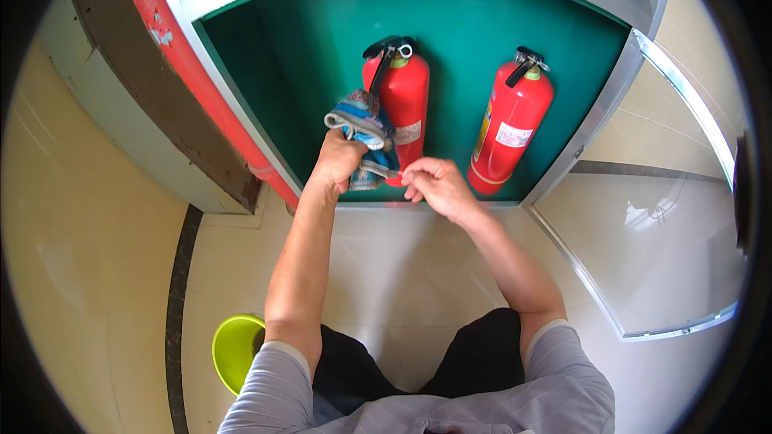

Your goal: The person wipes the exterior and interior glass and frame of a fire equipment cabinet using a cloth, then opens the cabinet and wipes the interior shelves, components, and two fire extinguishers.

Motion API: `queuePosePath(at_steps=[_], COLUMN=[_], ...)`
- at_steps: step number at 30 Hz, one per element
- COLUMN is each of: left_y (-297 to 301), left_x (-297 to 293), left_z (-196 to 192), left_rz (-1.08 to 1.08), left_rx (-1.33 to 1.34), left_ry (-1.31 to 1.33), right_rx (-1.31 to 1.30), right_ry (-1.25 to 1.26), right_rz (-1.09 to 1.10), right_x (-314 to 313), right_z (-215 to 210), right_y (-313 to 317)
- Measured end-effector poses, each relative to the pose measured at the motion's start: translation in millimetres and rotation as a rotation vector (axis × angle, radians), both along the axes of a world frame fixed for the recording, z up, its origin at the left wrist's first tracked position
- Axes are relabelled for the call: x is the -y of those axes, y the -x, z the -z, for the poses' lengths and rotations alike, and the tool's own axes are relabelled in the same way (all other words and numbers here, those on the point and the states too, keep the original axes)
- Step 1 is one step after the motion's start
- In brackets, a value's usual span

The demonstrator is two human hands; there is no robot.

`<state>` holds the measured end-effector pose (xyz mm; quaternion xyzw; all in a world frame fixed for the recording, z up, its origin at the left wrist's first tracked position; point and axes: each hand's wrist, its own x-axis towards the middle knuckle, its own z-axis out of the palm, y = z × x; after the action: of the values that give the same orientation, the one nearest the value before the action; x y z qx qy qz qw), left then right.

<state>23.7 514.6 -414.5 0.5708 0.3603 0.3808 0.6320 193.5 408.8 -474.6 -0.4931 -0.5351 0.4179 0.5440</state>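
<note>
I count two red fire extinguishers inside the green cabinet [498,24]: one [402,100] at its middle, one [511,124] toward its right wall. One striped cloth [362,124] sits against the cabinet's front. One yellow-green basin [233,350], partly hidden, lies well below the cabinet. Two hands show, left [338,161] and right [434,185].

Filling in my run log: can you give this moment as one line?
left hand: grips blue-grey striped cloth | right hand: pinches its corner | cloth against left red metal extinguisher | green cabinet open

Your left hand [338,162] grips a rag [363,127] against the left extinguisher [402,96]; your right hand [438,185] pinches its edge.
</note>
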Motion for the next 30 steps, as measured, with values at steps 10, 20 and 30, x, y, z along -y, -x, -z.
queuePosePath(at_steps=[10,20,30], left_y=[17.1,-6.4,-24.5], left_x=[-16.3,-1.3,-14.9], left_z=[17.1,24.0,41.6], left_rz=[-0.043,0.177,0.067], left_rx=[0.032,-0.067,-0.109], left_ry=[0.152,0.152,0.159], right_rx=[-0.035,0.375,0.21], right_ry=[0.097,0.175,0.543], right_rz=[0.094,-0.009,0.412], right_x=[9.2,44.1,194.2], right_z=[-0.7,64.7,93.3], right_y=[-17.0,-42.8,-152.7])
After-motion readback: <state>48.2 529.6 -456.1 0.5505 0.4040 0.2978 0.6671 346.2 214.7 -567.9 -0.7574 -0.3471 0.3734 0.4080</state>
